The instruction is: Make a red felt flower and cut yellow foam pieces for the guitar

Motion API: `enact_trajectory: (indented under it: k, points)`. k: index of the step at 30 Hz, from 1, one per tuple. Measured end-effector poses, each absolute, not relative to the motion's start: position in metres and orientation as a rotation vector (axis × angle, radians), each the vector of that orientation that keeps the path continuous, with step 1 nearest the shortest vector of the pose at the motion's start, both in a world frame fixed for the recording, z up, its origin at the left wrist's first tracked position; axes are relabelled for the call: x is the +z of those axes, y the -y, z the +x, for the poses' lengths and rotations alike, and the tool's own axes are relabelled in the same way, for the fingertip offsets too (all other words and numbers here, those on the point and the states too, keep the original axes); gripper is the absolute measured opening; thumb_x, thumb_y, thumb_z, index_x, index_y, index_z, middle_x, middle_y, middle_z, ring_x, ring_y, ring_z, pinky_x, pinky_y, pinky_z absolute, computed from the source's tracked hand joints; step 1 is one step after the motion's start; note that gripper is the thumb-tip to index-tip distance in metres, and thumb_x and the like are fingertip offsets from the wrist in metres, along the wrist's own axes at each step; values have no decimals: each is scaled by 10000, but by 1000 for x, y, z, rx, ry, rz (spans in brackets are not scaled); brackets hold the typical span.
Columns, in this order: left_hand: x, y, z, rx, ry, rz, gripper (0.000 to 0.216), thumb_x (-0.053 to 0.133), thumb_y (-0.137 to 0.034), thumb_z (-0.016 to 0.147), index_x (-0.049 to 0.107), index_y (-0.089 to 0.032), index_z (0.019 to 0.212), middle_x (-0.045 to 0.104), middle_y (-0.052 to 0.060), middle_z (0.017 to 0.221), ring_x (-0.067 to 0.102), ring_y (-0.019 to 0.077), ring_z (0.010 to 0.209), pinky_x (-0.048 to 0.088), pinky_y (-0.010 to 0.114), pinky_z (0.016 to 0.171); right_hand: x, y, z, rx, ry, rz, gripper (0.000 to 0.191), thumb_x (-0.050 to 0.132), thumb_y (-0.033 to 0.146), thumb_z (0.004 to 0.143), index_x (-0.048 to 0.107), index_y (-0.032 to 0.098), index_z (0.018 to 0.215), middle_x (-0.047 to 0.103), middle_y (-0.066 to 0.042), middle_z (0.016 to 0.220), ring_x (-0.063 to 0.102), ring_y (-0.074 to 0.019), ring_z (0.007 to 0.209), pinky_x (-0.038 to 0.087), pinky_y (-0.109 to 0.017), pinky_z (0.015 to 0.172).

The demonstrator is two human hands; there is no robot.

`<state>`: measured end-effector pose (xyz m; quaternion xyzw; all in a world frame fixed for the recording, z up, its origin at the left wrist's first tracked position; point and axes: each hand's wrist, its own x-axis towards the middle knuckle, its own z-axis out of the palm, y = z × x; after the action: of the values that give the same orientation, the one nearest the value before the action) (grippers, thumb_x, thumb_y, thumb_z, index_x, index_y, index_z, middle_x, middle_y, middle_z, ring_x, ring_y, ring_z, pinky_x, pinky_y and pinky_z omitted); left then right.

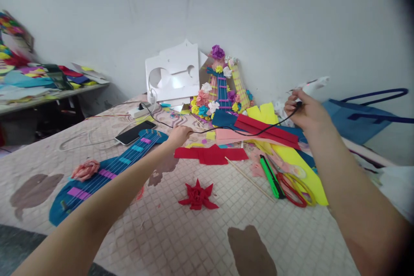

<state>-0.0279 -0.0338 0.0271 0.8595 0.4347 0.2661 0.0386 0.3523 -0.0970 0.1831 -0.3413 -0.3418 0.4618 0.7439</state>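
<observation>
In my right hand (304,110) is a white glue gun (318,83), a little blurred, raised over the right of the table. Its black cord (223,128) sags across to my left hand (179,134), whose fingers are closed on it, and runs on to a white power strip (142,111). Below my left forearm lies a blue paper guitar (127,157) with strings, purple and light-blue strips and a pink paper rose (86,170). A red paper flower (198,195) rests on the table between my arms.
Red paper strips (211,154), a wooden stick (249,178), a green box cutter (271,177) and red-and-yellow scissors (293,192) lie at centre right. Decorated paper guitars (223,90) and white cut-out boards (173,90) lean on the wall. A phone (136,133) lies left; a blue bag (359,120) stands right.
</observation>
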Motion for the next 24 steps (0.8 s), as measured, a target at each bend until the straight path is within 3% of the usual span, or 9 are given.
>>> enact_trajectory:
  k: [3,6,9,11,13,16,18,20,24]
  points:
    - [31,44,-27,896,-1335,2629,216,596,-156,775,679,-185,972,698,108,987,594,279,1009,391,421,932,177,93,355,979,690,-711,288,495,68,878,519,191,619,448,30,581,377,-60,442,284,-172,385]
    - [41,64,-8,1067,-1279,2563,440,617,-163,769,570,-196,1205,536,137,1315,425,302,1253,300,463,1038,176,93,352,981,669,-673,266,513,47,857,518,192,634,448,35,588,389,-55,447,303,-155,393]
    - [50,87,28,1145,-949,1890,231,608,-164,779,651,-202,1003,625,93,1139,527,249,1109,371,386,982,181,98,346,989,657,-642,281,450,58,896,524,168,648,445,36,592,398,-36,443,322,-129,402]
    - [52,97,55,1021,-905,1767,65,616,-221,786,662,-176,775,672,70,845,610,204,828,459,327,805,185,103,343,997,657,-625,284,432,77,913,532,157,659,448,33,596,400,-31,443,330,-120,403]
    - [52,102,81,917,-861,1652,204,587,-295,821,636,-157,678,656,58,701,599,153,639,465,275,655,188,110,340,1003,664,-612,247,473,90,901,539,159,674,456,31,601,401,-34,448,334,-119,403]
    - [52,100,109,825,-824,1444,426,468,-494,878,610,-143,683,663,83,706,575,124,542,432,244,520,191,120,337,1013,681,-604,203,514,94,882,549,160,693,477,24,618,398,-38,457,336,-123,403]
    - [54,96,122,801,-801,1337,476,507,-581,831,592,-139,675,654,87,702,563,113,521,419,234,490,192,126,334,1020,697,-610,203,502,97,889,554,151,701,480,20,624,398,-39,462,338,-126,404]
    - [56,94,129,805,-774,1268,442,592,-569,785,580,-141,674,642,69,698,543,89,507,391,211,470,192,131,331,1023,713,-618,193,511,98,885,555,148,704,473,22,624,397,-41,463,336,-128,402]
    - [57,95,134,827,-746,1225,286,626,-377,821,565,-147,664,604,14,651,467,39,453,312,175,424,192,139,327,1020,735,-626,156,578,98,848,556,158,706,465,29,632,393,-39,463,325,-127,400]
